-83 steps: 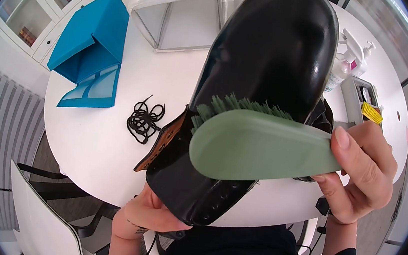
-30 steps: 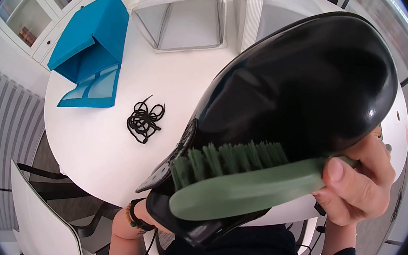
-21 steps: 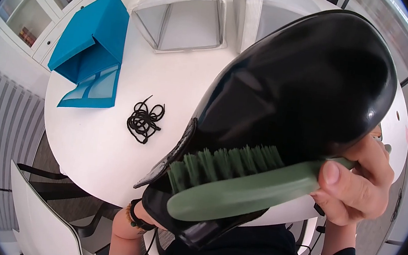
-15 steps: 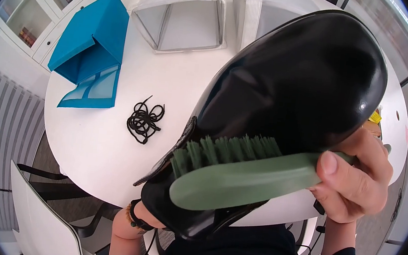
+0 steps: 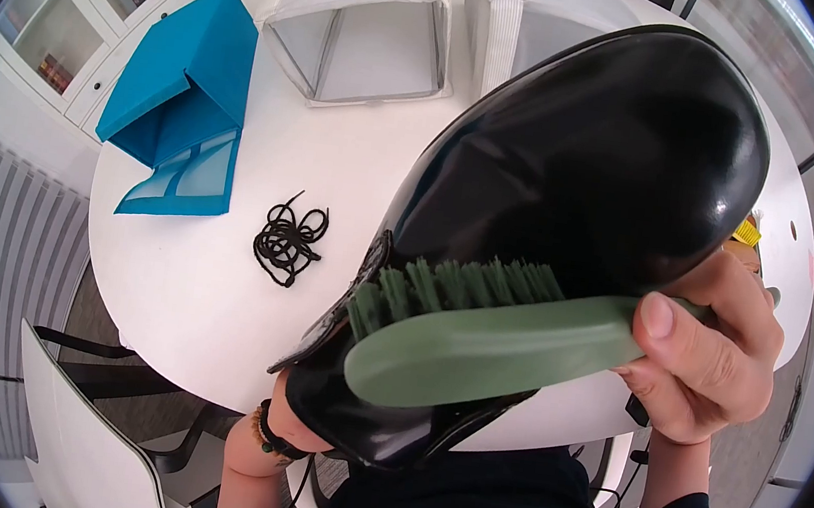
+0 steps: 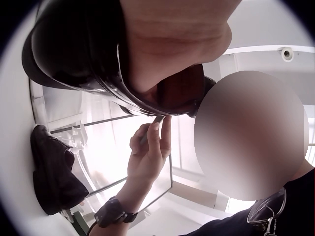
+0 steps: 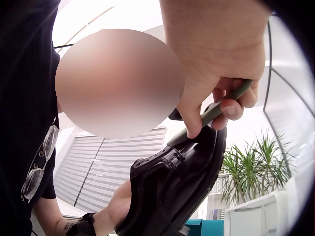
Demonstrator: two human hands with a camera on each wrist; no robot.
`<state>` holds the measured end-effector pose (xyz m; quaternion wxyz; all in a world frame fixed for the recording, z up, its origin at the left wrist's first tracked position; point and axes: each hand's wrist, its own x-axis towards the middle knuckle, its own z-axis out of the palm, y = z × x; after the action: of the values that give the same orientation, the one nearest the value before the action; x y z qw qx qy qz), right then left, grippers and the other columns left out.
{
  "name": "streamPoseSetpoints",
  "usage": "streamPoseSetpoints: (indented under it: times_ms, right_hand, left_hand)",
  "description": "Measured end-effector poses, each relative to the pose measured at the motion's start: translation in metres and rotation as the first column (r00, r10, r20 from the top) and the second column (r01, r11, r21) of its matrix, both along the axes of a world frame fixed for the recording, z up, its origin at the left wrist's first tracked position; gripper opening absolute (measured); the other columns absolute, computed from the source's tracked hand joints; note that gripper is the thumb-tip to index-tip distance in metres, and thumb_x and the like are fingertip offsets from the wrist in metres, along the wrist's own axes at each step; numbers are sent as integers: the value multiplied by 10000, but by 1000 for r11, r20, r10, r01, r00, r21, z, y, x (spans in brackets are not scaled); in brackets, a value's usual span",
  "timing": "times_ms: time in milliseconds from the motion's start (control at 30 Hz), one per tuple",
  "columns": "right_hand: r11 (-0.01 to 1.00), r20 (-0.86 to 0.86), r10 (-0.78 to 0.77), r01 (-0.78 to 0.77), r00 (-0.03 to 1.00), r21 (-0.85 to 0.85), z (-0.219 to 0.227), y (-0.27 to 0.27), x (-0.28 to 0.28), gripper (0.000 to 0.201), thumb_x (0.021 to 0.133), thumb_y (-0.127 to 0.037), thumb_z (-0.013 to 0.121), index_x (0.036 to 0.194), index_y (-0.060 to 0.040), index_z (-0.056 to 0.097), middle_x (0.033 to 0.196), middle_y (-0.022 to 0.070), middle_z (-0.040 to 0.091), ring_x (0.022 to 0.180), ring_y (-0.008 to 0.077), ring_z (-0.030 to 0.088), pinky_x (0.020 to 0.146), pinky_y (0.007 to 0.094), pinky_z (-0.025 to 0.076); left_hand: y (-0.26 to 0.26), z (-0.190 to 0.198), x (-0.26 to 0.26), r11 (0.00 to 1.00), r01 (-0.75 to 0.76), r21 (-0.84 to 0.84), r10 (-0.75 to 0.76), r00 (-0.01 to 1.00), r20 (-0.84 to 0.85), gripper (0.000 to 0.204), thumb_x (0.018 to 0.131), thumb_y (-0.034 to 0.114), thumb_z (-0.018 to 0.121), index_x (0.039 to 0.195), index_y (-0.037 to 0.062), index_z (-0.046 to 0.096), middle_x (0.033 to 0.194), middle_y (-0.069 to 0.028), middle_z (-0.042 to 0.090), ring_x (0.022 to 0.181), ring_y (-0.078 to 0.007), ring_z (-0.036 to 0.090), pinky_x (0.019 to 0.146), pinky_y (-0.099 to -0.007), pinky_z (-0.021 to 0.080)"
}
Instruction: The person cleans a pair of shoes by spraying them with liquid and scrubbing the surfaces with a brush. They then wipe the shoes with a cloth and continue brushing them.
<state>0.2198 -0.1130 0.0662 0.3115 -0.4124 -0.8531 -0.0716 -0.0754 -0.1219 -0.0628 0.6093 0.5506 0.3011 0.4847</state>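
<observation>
A glossy black leather shoe (image 5: 599,155) is held up over the table, its toe slanting to the upper right. My left hand (image 6: 172,44) reaches into the shoe's opening and bears it from inside; its fingers are hidden there. With thumb and fingers my right hand (image 5: 712,349) grips the handle end of a green shoe brush (image 5: 476,352). The dark green bristles (image 5: 453,289) lie across the shoe's upper, close to the lace flaps, and point toward the toe. In the right wrist view the brush (image 7: 211,115) runs along the top of the laceless shoe (image 7: 192,172).
Bundled black laces (image 5: 288,241) lie on the white table (image 5: 181,299). Behind are a blue fabric box (image 5: 182,68) and white fabric bins (image 5: 352,32). A second dark shoe (image 6: 54,172) stands on the table. Something yellow (image 5: 747,233) shows at right. A white chair (image 5: 92,419) stands at lower left.
The shoe has swung with its toe to the right and the left hand has slid deeper inside. The brush turned bristles up; lately both moved only slightly, the brush rising a little.
</observation>
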Motion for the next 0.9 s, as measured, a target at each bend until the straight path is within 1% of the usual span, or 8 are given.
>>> streamPoseSetpoints:
  times_ms: [233,300,433,500,733,800,833,900]
  right_hand:
    - [1000,-50,2,-3,999,-10,0,-2,-4,384,870,-313,779,1227,-176,742,840,94,647,711,237,607,672,349,451]
    - [998,-33,-45,44,998,-45,1,-5,-5,382,871,-321,780,1224,-182,740,870,110,659,727,249,618,675,356,453]
    - [997,-46,-39,35,998,-72,2,-4,-6,373,873,-318,776,1221,-188,742,884,116,667,733,251,624,673,353,449]
    - [1000,-32,20,-21,999,-12,-1,0,-2,358,878,-309,768,1214,-189,745,859,102,660,722,241,620,668,349,443]
    - [1000,15,-4,4,1000,-10,-2,4,0,370,883,-313,754,1226,-172,744,781,64,622,682,212,595,628,319,421]
    - [998,-11,45,-44,999,36,-5,7,1,429,868,-325,765,1242,-116,733,763,60,612,665,195,586,591,313,402]
    - [998,-10,43,-43,999,39,-4,9,1,429,868,-325,765,1242,-116,733,763,60,612,665,195,586,591,313,402]
    - [981,-49,153,-157,987,-112,-1,12,1,500,839,-323,780,1257,-56,713,729,64,596,612,175,566,560,328,395]
  left_hand:
    - [1,-2,6,999,-20,31,21,999,-43,716,750,128,827,1392,-16,544,1304,-137,655,1129,-255,657,964,-349,513]
    - [2,-2,14,999,-25,41,27,998,-55,710,753,134,824,1390,-16,546,1301,-137,657,1125,-256,659,960,-349,515]
    - [5,-3,20,998,-34,59,39,996,-79,699,760,145,819,1385,-16,550,1295,-139,659,1116,-260,663,952,-349,519]
    - [7,-2,21,997,-40,69,46,995,-91,694,763,150,817,1382,-16,552,1292,-139,661,1112,-262,665,948,-349,521]
    - [22,-1,41,993,-53,103,66,989,-132,675,775,170,808,1374,-17,559,1281,-141,665,1096,-268,672,934,-349,528]
    - [20,-1,33,992,-56,115,72,987,-143,670,778,175,806,1371,-17,561,1278,-141,667,1092,-270,674,930,-349,531]
    - [13,-1,11,991,-56,123,74,986,-147,667,780,178,805,1370,-17,562,1276,-142,667,1090,-271,675,928,-349,532]
    - [6,2,-1,988,-57,144,79,985,-152,662,783,184,802,1368,-17,564,1273,-142,668,1085,-273,677,924,-349,534]
